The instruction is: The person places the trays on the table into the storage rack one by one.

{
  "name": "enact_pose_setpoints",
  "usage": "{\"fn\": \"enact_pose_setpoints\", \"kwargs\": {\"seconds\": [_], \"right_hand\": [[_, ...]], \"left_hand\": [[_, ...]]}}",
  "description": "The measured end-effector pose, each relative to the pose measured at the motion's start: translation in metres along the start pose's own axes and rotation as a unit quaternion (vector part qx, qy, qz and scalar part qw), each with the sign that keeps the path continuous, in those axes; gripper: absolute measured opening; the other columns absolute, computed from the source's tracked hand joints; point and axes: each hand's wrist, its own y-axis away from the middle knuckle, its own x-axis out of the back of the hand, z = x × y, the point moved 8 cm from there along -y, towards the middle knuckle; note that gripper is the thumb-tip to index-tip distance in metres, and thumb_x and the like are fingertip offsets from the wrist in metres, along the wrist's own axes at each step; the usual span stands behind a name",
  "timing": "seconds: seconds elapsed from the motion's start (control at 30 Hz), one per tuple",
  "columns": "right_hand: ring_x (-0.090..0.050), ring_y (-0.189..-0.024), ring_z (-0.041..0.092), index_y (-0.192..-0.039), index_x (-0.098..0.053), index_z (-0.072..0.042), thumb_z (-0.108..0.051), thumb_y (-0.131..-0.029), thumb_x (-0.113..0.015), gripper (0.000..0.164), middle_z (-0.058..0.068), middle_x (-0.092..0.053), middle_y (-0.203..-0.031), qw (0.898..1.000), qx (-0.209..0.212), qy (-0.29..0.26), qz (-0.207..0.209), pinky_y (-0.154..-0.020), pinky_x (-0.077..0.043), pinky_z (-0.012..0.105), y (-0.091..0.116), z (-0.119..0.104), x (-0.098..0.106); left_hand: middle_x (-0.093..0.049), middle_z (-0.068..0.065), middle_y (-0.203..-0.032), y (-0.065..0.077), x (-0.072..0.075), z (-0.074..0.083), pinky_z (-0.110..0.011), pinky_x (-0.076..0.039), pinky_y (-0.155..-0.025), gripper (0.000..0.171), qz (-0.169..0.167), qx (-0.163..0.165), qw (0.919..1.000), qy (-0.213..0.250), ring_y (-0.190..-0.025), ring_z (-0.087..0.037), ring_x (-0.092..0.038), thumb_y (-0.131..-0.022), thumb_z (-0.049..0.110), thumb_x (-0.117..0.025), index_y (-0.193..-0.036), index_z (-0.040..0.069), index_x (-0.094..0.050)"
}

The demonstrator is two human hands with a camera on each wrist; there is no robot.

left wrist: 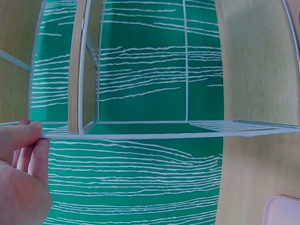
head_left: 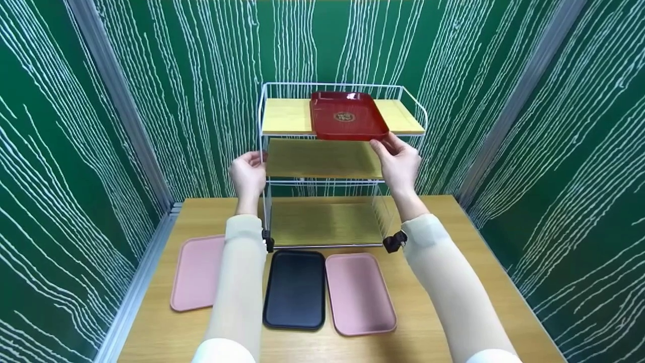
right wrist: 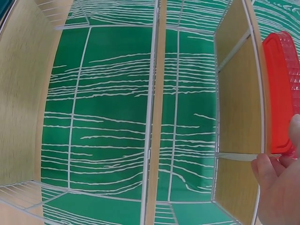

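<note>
A three-tier rack with a white wire frame (head_left: 347, 182) and wooden shelves stands at the back of the table. On its left front post, between the top and middle shelves, my left hand (head_left: 249, 174) pinches the wire, as the left wrist view (left wrist: 23, 164) also shows. A glossy dark red tray (head_left: 347, 113) with a gold emblem lies over the top shelf (head_left: 287, 116), its front edge overhanging the shelf. Thumb and fingers of my right hand (head_left: 400, 162) grip the tray's front right corner. In the right wrist view the red tray (right wrist: 279, 93) shows from below.
In front of the rack a black tray (head_left: 295, 290) and a pink tray (head_left: 361, 294) lie side by side on the wooden table (head_left: 443, 222). Another pink tray (head_left: 196, 272) lies at the left, partly hidden by my left forearm. Green walls with white lines enclose the table.
</note>
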Motion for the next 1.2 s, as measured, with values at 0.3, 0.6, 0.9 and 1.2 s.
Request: {"fn": "enact_pose_setpoints", "kwargs": {"seconds": [0.3,0.6,0.9,1.2], "right_hand": [[-0.074,-0.116,0.019,-0.139,-0.073,-0.013,-0.033,-0.095,-0.082,0.049,0.005,-0.077,-0.127,1.0,0.006,0.008,0.016,-0.1,-0.059,0.03,0.001,-0.003,-0.001],[-0.074,-0.118,0.02,-0.14,-0.073,-0.015,-0.036,-0.096,-0.081,0.049,0.003,-0.076,-0.129,1.0,0.001,0.019,0.015,-0.101,-0.059,0.03,0.002,-0.002,0.0],[-0.075,-0.116,0.024,-0.135,-0.075,-0.013,-0.034,-0.094,-0.084,0.048,0.007,-0.078,-0.125,0.999,0.02,0.026,0.013,-0.1,-0.06,0.033,-0.001,-0.001,0.001],[-0.07,-0.125,0.028,-0.14,-0.072,-0.012,-0.032,-0.098,-0.081,0.047,0.008,-0.072,-0.138,0.999,0.018,0.035,-0.004,-0.103,-0.058,0.035,0.004,0.006,0.007]], "left_hand": [[-0.079,-0.011,-0.118,-0.001,0.0,0.0,-0.032,-0.061,-0.096,0.02,-0.002,0.001,1.0,0.007,-0.111,-0.024,-0.075,-0.1,0.001,-0.072,-0.118,0.005,-0.079],[-0.078,-0.015,-0.121,-0.001,-0.001,0.0,-0.035,-0.061,-0.096,0.021,-0.004,-0.004,1.0,0.0,-0.11,-0.024,-0.075,-0.099,0.0,-0.073,-0.118,0.005,-0.079],[-0.077,-0.015,-0.123,-0.001,-0.001,-0.001,-0.035,-0.06,-0.099,0.023,0.001,0.004,1.0,-0.002,-0.113,-0.025,-0.075,-0.1,-0.002,-0.071,-0.121,0.003,-0.078],[-0.078,-0.013,-0.121,-0.001,-0.002,-0.001,-0.033,-0.061,-0.098,0.024,0.0,0.006,1.0,-0.006,-0.112,-0.024,-0.075,-0.099,-0.002,-0.071,-0.122,0.002,-0.078]]}}
